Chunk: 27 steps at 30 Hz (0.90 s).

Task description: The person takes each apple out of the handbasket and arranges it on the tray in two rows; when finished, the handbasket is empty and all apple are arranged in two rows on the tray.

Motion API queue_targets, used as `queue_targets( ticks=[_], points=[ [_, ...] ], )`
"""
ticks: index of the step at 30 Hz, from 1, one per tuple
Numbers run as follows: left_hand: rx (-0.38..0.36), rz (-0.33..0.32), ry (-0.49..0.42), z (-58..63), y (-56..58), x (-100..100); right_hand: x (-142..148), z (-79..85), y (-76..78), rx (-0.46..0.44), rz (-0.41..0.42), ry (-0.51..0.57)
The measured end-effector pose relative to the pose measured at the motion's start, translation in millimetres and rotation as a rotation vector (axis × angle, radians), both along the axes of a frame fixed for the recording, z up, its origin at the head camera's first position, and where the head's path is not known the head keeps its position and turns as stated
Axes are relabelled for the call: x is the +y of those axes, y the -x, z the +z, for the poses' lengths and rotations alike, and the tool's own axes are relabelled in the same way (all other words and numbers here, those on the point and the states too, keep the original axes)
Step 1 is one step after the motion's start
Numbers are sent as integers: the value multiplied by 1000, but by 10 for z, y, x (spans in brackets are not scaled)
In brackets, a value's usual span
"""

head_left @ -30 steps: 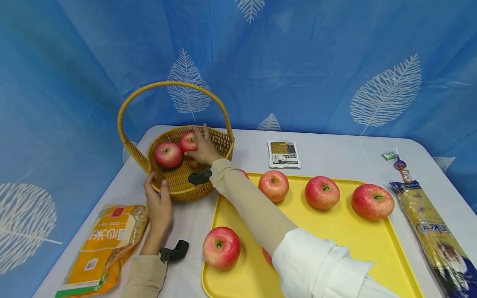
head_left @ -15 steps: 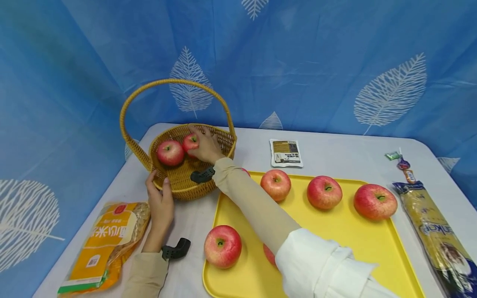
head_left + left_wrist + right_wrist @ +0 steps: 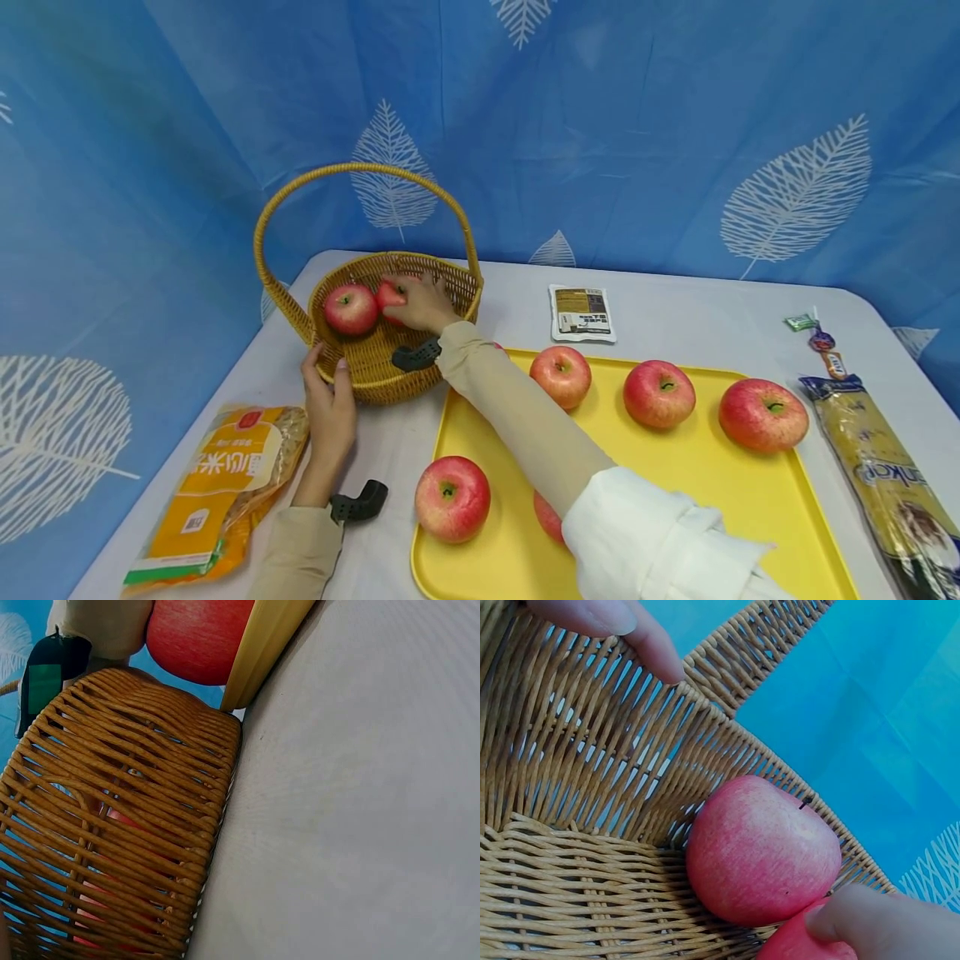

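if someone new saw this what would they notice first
Probably the bright yellow tray in the foreground, right of centre, with red apples on it. Next, the wicker basket with its tall arched handle, at the back left of the white table, where the right hand holds an apple and the left hand touches the near side. Behind it all hangs a blue curtain.

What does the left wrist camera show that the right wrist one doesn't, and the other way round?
Only the left wrist view shows the yellow tray, an apple at its rim and a pale sleeve.
Only the right wrist view shows the basket floor and the right hand touching another apple.
Both share the wicker basket, the blue backdrop and red fruit inside the basket, though the left wrist glimpses it just through the weave.
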<state>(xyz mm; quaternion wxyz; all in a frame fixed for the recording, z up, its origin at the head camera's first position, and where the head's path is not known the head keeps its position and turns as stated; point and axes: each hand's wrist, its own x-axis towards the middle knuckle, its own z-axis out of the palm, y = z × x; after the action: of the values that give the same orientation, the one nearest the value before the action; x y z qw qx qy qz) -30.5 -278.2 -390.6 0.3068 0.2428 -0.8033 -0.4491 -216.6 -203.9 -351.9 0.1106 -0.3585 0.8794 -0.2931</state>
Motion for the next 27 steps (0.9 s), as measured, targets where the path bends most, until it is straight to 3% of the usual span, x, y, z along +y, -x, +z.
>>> queue_targets(
  ticks=[9, 27],
  points=[
    [4, -5, -3, 0, 11, 2, 12, 8, -7, -119, 29, 77],
    [1, -14, -1, 16, 22, -1, 39, 39, -14, -193, -6, 152]
  ],
)
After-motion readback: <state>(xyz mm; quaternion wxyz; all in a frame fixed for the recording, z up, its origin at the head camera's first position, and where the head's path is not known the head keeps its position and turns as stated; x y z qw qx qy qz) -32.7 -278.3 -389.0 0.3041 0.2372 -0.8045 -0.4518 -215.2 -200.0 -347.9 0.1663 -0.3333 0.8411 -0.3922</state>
